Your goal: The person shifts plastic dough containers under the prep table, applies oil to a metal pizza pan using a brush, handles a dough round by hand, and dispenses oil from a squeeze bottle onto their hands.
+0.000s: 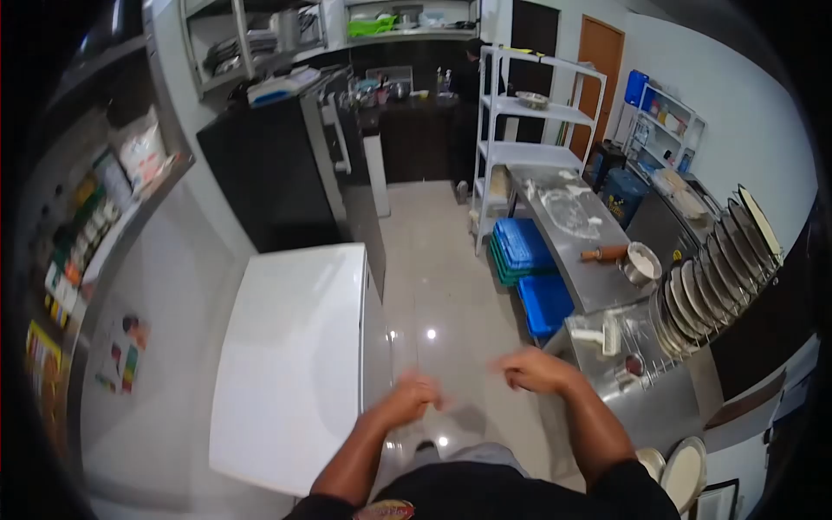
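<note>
My left hand (414, 399) is raised over the tiled floor, just right of a white chest-like appliance (290, 347). Its fingers are smeared by motion, and I see no object in it. Across from it, my right hand (536, 371) hangs in the air near the front corner of a steel table (589, 234). That hand's fingers point inward and are blurred too; nothing shows in its grasp. The two hands are apart from each other. On the steel table lie a rolling pin (604, 253) and a metal bowl of white powder (641, 263), with flour-like smears behind them.
A rack of round pans (715, 277) stands at the right. Blue crates (524, 244) sit under the table, beside a white shelf unit (537, 108). A dark refrigerator (273, 169) stands left of the tiled aisle (429, 260). Another person (468, 113) is at the far counter.
</note>
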The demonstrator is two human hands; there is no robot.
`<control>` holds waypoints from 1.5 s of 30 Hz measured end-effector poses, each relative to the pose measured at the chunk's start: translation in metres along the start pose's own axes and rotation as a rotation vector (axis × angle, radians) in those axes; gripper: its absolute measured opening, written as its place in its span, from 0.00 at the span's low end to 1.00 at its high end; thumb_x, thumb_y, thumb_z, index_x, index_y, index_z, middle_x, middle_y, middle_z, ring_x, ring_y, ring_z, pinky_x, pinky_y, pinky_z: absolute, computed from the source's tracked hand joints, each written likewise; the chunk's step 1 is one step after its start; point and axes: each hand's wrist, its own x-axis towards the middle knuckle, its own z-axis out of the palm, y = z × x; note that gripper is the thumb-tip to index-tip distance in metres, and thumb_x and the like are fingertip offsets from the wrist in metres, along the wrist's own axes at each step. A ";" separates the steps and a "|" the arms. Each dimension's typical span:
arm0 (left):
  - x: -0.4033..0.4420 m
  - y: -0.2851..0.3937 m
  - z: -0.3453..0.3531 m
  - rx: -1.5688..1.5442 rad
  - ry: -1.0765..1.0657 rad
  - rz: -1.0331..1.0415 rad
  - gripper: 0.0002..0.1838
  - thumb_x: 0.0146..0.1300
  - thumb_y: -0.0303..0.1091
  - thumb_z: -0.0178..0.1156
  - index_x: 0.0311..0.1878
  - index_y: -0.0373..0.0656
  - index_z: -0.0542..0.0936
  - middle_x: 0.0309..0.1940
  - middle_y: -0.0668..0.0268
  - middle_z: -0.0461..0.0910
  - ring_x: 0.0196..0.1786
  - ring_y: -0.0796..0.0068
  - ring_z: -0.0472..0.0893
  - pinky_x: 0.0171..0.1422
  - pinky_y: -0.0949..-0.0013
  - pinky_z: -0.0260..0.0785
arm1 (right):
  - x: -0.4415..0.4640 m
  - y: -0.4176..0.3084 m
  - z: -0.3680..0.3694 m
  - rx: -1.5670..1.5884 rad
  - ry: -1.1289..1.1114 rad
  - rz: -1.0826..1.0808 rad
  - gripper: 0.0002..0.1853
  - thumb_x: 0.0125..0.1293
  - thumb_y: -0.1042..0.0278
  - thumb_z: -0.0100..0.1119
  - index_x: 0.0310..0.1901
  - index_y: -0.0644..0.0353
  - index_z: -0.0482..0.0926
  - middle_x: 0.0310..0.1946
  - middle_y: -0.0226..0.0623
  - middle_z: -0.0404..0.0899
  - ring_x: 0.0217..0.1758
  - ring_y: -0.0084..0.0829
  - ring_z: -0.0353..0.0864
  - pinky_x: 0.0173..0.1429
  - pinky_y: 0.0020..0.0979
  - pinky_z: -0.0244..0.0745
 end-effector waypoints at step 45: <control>0.747 -0.409 -0.148 -0.131 -0.344 0.365 0.14 0.58 0.19 0.58 0.44 0.45 0.87 0.39 0.57 0.87 0.46 0.54 0.85 0.52 0.57 0.78 | 0.172 0.519 -0.352 0.260 1.555 1.375 0.22 0.61 0.58 0.66 0.52 0.65 0.79 0.50 0.56 0.83 0.52 0.52 0.84 0.55 0.45 0.79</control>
